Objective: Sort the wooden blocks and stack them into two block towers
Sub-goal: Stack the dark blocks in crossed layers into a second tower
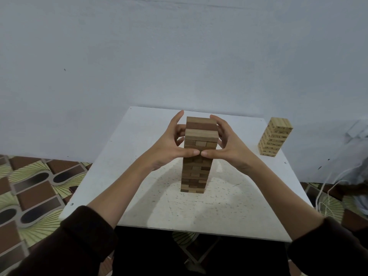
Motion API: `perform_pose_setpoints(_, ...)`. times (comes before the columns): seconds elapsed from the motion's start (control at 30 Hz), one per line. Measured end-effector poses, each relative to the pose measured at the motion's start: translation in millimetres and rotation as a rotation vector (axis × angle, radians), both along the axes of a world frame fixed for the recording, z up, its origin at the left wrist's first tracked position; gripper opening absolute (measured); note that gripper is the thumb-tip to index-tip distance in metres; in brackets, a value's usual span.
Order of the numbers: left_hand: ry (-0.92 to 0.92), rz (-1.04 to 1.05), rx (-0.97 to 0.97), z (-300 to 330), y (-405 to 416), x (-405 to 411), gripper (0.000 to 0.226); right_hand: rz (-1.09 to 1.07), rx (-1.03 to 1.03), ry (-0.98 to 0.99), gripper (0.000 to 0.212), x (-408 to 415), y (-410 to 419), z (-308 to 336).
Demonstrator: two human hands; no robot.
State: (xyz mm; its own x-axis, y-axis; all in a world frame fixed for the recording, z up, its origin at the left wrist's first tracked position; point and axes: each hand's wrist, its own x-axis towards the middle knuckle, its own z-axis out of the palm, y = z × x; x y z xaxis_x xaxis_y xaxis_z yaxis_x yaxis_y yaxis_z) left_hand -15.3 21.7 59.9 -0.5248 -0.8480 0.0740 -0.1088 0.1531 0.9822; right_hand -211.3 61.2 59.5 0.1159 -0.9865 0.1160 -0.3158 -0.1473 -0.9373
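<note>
A tall tower of brown wooden blocks (pixel 196 172) stands upright in the middle of the white table (pixel 229 206). My left hand (pixel 169 144) and my right hand (pixel 227 144) cup its upper part from both sides. Both thumbs press the tower's near face and touch tip to tip, while the fingers curl around the far sides. The top layers look slightly shifted against the layers below. A shorter tower of pale printed blocks (pixel 274 136) stands at the table's far right corner, apart from both hands.
A bare wall rises right behind the table. Patterned floor covering (pixel 29 192) lies to the left. White cables (pixel 326 196) and a pale bundle lie on the floor to the right. A stool frame shows under the table's near edge.
</note>
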Motion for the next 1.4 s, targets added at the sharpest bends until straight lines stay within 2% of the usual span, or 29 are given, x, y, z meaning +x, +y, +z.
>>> perform_pose_setpoints(0.87,0.018,0.02,0.009,-5.0,0.3,-2.7,0.105,0.003,-0.009,-0.016,0.105,1.2,0.0,-5.3)
perform_pose_setpoints(1.1,0.01,0.003,0.011,-6.9,-1.3,-2.3,0.106,0.023,-0.021,-0.025,0.103,-0.7,-0.3,-6.7)
perform_pose_setpoints(1.23,-0.002,-0.011,0.026,-11.8,-0.4,-0.9,0.109,0.041,-0.022,-0.015,0.092,-1.3,1.4,-12.4)
perform_pose_setpoints(1.4,-0.002,-0.007,0.028,-16.3,-1.3,-0.1,0.109,0.034,-0.033,-0.029,0.093,-0.5,2.2,-17.9)
